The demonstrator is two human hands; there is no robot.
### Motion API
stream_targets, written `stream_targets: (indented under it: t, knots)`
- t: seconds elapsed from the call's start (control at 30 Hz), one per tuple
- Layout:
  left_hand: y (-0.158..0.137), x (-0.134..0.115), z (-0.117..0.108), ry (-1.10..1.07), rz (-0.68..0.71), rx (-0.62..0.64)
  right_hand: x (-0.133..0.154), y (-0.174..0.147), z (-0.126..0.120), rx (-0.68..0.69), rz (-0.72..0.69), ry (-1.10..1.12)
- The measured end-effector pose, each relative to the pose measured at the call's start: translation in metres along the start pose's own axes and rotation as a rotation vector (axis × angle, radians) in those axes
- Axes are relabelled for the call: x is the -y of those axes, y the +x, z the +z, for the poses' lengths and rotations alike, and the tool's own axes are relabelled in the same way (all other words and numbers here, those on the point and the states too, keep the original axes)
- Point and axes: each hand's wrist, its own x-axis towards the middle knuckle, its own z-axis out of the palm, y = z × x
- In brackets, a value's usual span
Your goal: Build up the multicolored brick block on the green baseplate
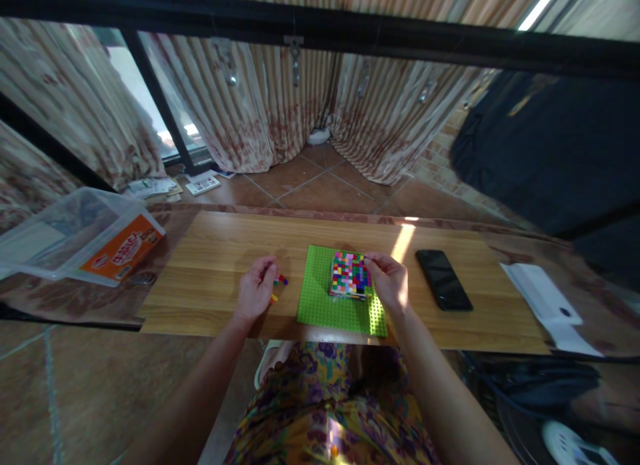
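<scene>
A green studded baseplate (315, 305) lies on the wooden board in front of me. On it stands a block of small multicoloured building bricks (350, 275), its top a mosaic of many colours. My right hand (391, 279) is at the block's upper right corner, thumb and forefinger pinched together; whatever is between them is too small to make out. To the left of the baseplate, my left hand (256, 290) is closed, fingertips together, just above the board. Beside it lie a few loose bricks (283, 280) and a yellow brick (273, 298). What the left fingers hold is hidden.
A black phone (443, 279) lies right of the baseplate on the wooden board (200, 271). Farther right is a white box-like item (543, 295). A clear plastic bin (95, 218) with an orange label stands at left. A dark metal bar (320, 28) crosses ahead.
</scene>
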Motion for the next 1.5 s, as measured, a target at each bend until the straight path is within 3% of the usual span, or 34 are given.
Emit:
stream_targets:
  t: [0.2,0.3,0.47,0.57,0.67,0.73,0.87,1.03,1.13,1.27,1.43,1.5]
  knots:
    - [0.001,0.006,0.001,-0.028,0.020,-0.009,0.000,-0.001,-0.003,0.052,-0.011,-0.018]
    - [0.001,0.008,0.001,-0.044,0.009,-0.019,0.001,-0.001,-0.005,0.006,-0.049,-0.085]
    - [-0.001,0.005,0.002,-0.083,-0.006,-0.012,0.022,-0.016,0.001,-0.155,-0.353,-0.275]
    - [-0.002,0.002,0.002,-0.113,-0.012,-0.028,0.042,-0.033,0.021,0.017,-0.507,-0.408]
    - [-0.002,0.002,0.000,-0.197,-0.010,-0.100,0.050,-0.050,0.055,0.333,-0.555,-0.596]
    - [0.000,0.004,-0.002,-0.297,0.009,-0.168,0.047,-0.059,0.079,0.473,-0.552,-0.744]
    - [0.004,0.007,-0.004,-0.499,0.031,-0.240,0.034,-0.067,0.116,0.632,-0.513,-1.015]
    - [0.004,0.006,-0.003,-0.554,0.008,-0.212,0.026,-0.064,0.132,0.673,-0.487,-1.181]
    - [0.003,0.007,-0.002,-0.504,0.019,-0.204,0.027,-0.064,0.131,0.683,-0.471,-1.151]
    - [-0.001,0.005,-0.003,-0.268,0.085,-0.138,0.042,-0.070,0.118,0.640,-0.478,-0.887]
    - [-0.017,-0.010,-0.003,0.312,0.274,-0.008,0.066,-0.072,0.070,0.468,-0.460,-0.566]
    - [-0.024,-0.013,-0.003,0.489,0.327,0.018,0.065,-0.065,0.044,0.322,-0.442,-0.522]
